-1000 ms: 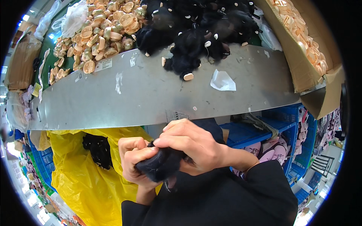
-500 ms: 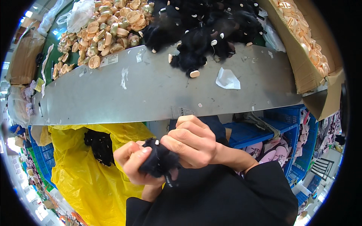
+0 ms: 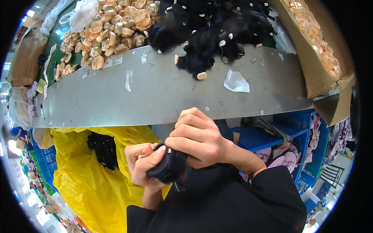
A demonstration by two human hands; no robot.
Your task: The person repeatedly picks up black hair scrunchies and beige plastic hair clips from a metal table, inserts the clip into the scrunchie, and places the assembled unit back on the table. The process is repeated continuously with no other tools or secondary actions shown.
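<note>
Between my two hands, in front of my body and below the bench edge, is a small black plush piece (image 3: 169, 166) with a pale bit at its top and a dark tag hanging underneath. My left hand (image 3: 143, 163) is closed round its left side, thumb pressed on top. The fingers of my right hand (image 3: 200, 139) are bent and pinch its upper right edge. Similar black plush pieces (image 3: 196, 58) with pale plastic bits lie heaped on the grey metal bench (image 3: 163, 97). What my right fingertips press on is partly hidden.
Peach and gold plastic shells (image 3: 112, 33) are piled at the far left. A cardboard box (image 3: 301, 54) of peach parts stands at the far right. A yellow bag (image 3: 81, 186) with black pieces hangs open at my left; blue crates (image 3: 254, 138) stand at the right.
My left hand has shifted right and its thumb now presses nearer the top of the plush piece. The piece has turned, and my right hand has moved slightly up.
</note>
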